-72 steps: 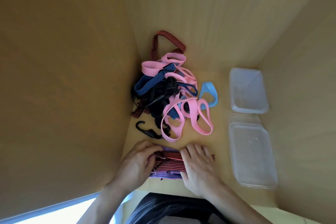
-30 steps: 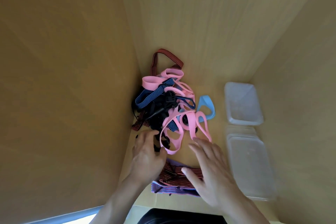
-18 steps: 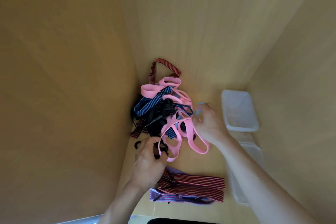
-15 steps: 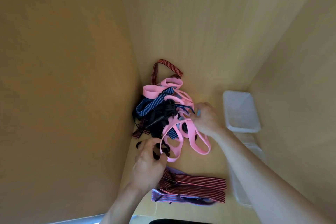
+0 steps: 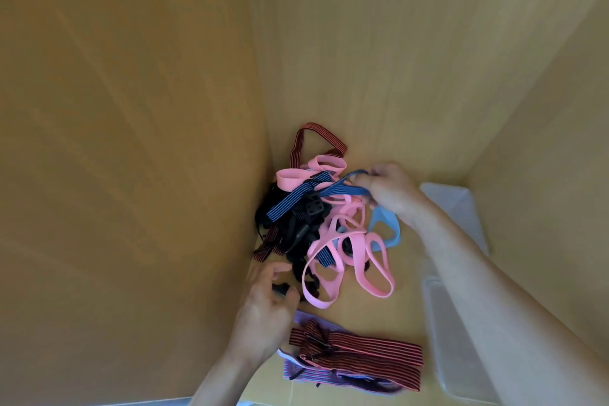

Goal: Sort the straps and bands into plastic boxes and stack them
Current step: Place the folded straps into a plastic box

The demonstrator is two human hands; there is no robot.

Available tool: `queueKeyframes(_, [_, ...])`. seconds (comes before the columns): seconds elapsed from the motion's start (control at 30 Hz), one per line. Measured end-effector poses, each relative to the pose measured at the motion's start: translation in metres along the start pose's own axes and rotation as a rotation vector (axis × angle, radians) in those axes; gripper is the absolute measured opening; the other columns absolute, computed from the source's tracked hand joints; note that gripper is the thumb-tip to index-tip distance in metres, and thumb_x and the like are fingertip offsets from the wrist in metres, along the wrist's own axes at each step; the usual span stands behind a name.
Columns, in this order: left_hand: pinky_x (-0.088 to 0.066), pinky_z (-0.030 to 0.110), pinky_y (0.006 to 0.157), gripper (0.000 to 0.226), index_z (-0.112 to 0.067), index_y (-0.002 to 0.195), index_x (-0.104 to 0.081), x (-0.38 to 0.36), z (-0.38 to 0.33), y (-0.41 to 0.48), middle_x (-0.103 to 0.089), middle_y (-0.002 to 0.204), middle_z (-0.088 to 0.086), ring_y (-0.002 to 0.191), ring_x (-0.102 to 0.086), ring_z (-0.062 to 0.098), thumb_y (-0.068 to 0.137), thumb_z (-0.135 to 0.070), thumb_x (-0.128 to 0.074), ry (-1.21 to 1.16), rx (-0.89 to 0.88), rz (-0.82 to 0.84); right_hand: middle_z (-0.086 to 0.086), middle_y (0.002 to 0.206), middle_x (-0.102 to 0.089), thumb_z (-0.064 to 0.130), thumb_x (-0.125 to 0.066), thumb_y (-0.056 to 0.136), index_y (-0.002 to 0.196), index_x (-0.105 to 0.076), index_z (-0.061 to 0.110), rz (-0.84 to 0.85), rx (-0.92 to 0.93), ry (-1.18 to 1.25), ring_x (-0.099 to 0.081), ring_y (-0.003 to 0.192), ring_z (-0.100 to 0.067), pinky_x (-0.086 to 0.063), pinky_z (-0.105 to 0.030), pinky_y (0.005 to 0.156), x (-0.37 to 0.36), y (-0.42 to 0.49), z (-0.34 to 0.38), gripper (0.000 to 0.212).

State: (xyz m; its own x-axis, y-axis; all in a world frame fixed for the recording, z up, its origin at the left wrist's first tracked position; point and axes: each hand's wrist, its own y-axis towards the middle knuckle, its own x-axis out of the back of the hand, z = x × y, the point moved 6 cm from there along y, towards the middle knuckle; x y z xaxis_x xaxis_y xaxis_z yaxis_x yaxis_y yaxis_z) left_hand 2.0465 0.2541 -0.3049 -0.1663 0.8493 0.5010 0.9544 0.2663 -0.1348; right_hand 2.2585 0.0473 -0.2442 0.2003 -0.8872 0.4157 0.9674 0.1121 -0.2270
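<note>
Right grip (image 5: pixel 392 194) pinches a navy blue striped elastic strap (image 5: pixel 290 204), which runs into the tangle of pink elastic bands (image 5: pixel 333 273), black hooked cords (image 5: pixel 296 234) and a pale blue band (image 5: pixel 392 234) at the tan wooden desk's (image 5: pixel 405 306) back left corner. Left grip (image 5: pixel 263 306) curls round a small black plastic hook (image 5: pixel 280 289), mostly hidden by the fingers. Folded red-and-black striped straps (image 5: pixel 362 349) lie at the near edge; the right forearm covers much of the far clear plastic box (image 5: pixel 461 208) and the near clear plastic box (image 5: pixel 454 339), and their insides are hard to make out.

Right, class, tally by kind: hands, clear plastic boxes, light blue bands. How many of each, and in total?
Hands: 2, left hand and right hand
Clear plastic boxes: 2, far box and near box
Light blue band: 1
Total: 5
</note>
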Motion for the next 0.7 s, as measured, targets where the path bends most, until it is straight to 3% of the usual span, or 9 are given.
queueKeyframes(0.13, [-0.041, 0.011, 0.079, 0.033, -0.042, 0.11, -0.058, -0.005, 0.001, 0.004, -0.055, 0.117, -0.024, 0.09, -0.056, -0.01, 0.089, -0.017, -0.063, -0.005, 0.043, 0.026, -0.003, 0.064, -0.069, 0.017, -0.072, 0.091, 0.084, -0.069, 0.01, 0.028, 0.138, 0.172, -0.061, 0.053, -0.012, -0.053, -0.026, 0.054, 0.014, -0.009, 0.046, 0.011])
queueKeyframes(0.27, [-0.048, 0.026, 0.091, 0.034, -0.041, 0.106, -0.057, -0.007, -0.008, 0.009, -0.053, 0.117, -0.022, 0.104, -0.054, -0.011, 0.088, -0.013, -0.062, -0.03, 0.017, 0.027, 0.0, 0.065, -0.069, 0.014, -0.073, 0.09, 0.082, -0.07, 0.01, -0.017, 0.256, 0.216, -0.064, 0.056, -0.013, -0.056, -0.028, 0.061, 0.031, -0.02, 0.081, 0.009])
queueKeyframes(0.4, [-0.045, 0.03, 0.096, 0.032, -0.042, 0.101, -0.057, -0.009, -0.018, 0.015, -0.051, 0.115, -0.023, 0.106, -0.048, -0.018, 0.088, -0.013, -0.064, -0.038, -0.005, 0.024, 0.005, 0.063, -0.068, 0.012, -0.075, 0.089, 0.078, -0.069, 0.013, -0.064, 0.343, 0.306, -0.067, 0.061, -0.014, -0.061, -0.033, 0.074, 0.051, -0.033, 0.112, 0.012])
queueKeyframes(0.6, [-0.045, 0.027, 0.088, 0.031, -0.043, 0.101, -0.058, -0.012, -0.035, 0.025, -0.055, 0.118, -0.018, 0.102, -0.054, -0.01, 0.089, -0.015, -0.064, -0.057, -0.042, 0.022, 0.005, 0.069, -0.07, 0.012, -0.073, 0.089, 0.078, -0.067, 0.015, -0.135, 0.457, 0.365, -0.07, 0.068, -0.012, -0.061, -0.035, 0.082, 0.072, -0.055, 0.147, 0.014])
queueKeyframes(0.7, [-0.042, 0.011, 0.076, 0.03, -0.044, 0.1, -0.056, -0.013, -0.041, 0.03, -0.055, 0.117, -0.02, 0.092, -0.057, -0.008, 0.09, -0.017, -0.065, -0.034, -0.062, 0.011, 0.007, 0.066, -0.07, 0.011, -0.073, 0.09, 0.08, -0.065, 0.015, -0.195, 0.52, 0.386, -0.071, 0.067, -0.012, -0.061, -0.035, 0.081, 0.081, -0.066, 0.158, 0.013])
